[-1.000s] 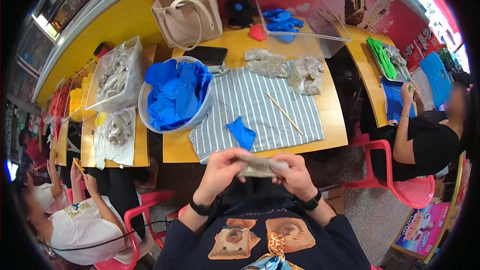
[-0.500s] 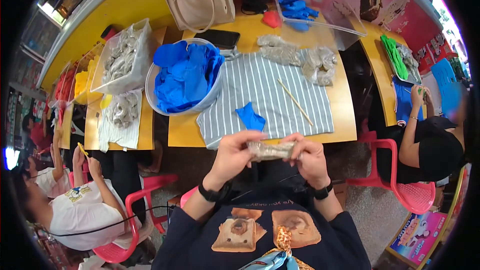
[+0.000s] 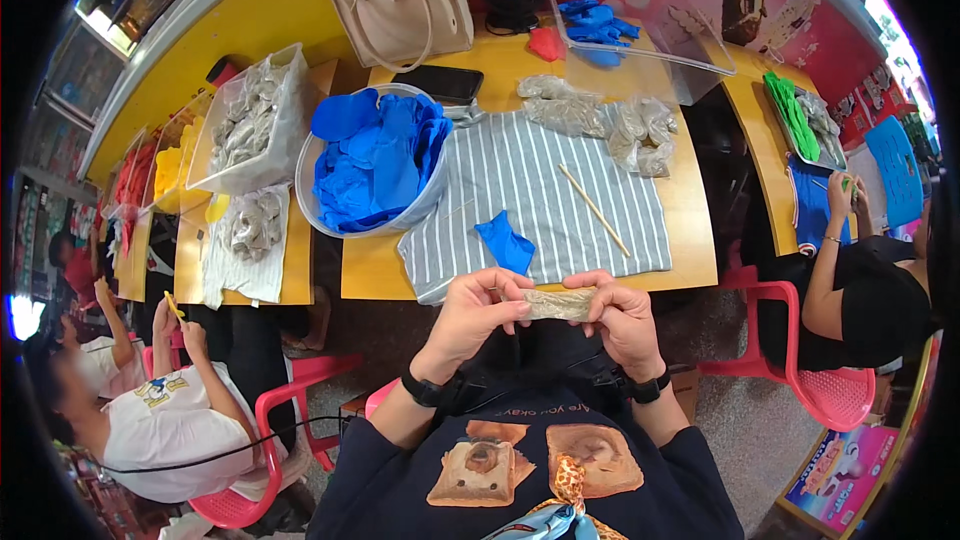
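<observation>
My left hand (image 3: 473, 317) and my right hand (image 3: 620, 320) grip opposite ends of a small beige, wrinkled plastic packet (image 3: 555, 304), held level at the table's near edge. Beyond it a grey striped cloth (image 3: 610, 210) carries a blue cut piece (image 3: 505, 241) and a thin wooden stick (image 3: 590, 202). At the cloth's left stands a round clear tub (image 3: 310, 205) heaped with blue pieces (image 3: 375, 160). Bags of beige material (image 3: 640, 140) lie at its back right.
Around are a cream tote (image 3: 400, 10), black phone (image 3: 436, 83), black fan (image 3: 508, 0) and clear box (image 3: 690, 55) with blue pieces. A white bin (image 3: 245, 120) stands left. Co-workers sit on pink chairs at left (image 3: 195, 440) and right (image 3: 850, 300).
The packet has flattened out level between my hands, and both hands' fingers have shifted along its ends. The whole view shifted, mostly between the first two frames.
</observation>
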The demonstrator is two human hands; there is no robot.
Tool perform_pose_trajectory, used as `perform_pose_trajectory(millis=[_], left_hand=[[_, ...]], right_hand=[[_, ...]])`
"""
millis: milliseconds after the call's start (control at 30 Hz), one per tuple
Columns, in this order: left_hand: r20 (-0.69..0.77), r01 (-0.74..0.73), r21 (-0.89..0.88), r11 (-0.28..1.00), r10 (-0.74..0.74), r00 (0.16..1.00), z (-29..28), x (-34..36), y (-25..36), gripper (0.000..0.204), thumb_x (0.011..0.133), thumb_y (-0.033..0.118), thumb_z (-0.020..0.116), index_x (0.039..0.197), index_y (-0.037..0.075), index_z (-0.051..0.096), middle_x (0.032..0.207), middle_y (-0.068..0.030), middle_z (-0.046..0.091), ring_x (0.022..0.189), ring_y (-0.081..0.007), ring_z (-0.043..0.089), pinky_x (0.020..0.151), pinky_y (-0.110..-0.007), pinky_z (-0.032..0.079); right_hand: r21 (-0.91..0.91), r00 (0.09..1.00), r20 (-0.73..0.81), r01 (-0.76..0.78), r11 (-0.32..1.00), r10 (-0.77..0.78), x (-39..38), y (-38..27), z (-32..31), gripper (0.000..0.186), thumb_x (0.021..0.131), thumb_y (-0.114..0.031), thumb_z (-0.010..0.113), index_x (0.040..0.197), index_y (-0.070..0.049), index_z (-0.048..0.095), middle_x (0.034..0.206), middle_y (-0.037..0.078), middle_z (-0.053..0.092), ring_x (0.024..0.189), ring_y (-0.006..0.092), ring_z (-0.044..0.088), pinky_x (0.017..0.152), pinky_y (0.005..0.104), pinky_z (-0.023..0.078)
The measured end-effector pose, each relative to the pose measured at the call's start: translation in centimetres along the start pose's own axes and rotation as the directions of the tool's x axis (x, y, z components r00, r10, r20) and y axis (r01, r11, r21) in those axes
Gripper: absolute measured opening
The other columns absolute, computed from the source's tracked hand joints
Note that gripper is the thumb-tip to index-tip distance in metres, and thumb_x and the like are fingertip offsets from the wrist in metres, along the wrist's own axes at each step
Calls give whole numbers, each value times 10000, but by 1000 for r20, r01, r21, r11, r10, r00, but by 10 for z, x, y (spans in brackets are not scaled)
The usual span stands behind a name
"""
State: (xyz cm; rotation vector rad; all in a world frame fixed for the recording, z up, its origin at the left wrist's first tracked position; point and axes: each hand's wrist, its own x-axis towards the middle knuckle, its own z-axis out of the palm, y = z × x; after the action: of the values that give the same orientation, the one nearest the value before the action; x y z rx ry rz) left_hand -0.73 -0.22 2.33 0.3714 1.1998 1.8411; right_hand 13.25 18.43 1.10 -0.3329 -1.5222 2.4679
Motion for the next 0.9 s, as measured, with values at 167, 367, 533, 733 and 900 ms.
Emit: perform_pose_trajectory(millis=[167,367,533,733,900], left_hand=[[-48,-14,-65,998,11,999,-1,-1,-8,70,816,-42,656,874,-19,625,961,-122,649,702,-163,663,564,-212,506],[-88,59,-177,983,-75,993,12,1,-14,129,830,-18,654,949,-13,606,886,-90,652,675,-145,648,566,-219,503],[-194,-17,-202,979,-23,981,29,10,8,146,871,-5,607,1017,-11,607,858,-77,668,656,-120,640,544,-220,486],[-143,-149,781,607,405,903,12,47,20,141,844,97,659,869,-41,640,688,-101,638,574,-158,615,502,-295,463],[-135,133,991,32,410,902,21,71,15,313,805,254,668,683,-33,641,631,-198,613,568,-359,607,529,-431,467]], right_hand=[[-618,972,-136,68,784,-191,-6,-1,2,134,789,75,565,899,16,615,1095,142,624,733,126,622,584,220,469],[-806,889,300,430,405,-347,3,-8,58,621,670,-26,744,1253,-50,534,1178,162,577,1051,349,574,898,400,444],[-612,948,99,297,733,-301,14,22,50,288,886,-13,567,1174,-2,564,867,138,661,708,250,655,608,289,491],[-3,968,-68,-244,970,243,21,15,25,221,991,-106,449,1135,21,559,877,122,675,688,130,632,635,250,528],[120,966,-102,-225,967,237,28,9,8,222,988,-111,467,1145,28,541,925,110,655,804,162,663,652,283,561]])
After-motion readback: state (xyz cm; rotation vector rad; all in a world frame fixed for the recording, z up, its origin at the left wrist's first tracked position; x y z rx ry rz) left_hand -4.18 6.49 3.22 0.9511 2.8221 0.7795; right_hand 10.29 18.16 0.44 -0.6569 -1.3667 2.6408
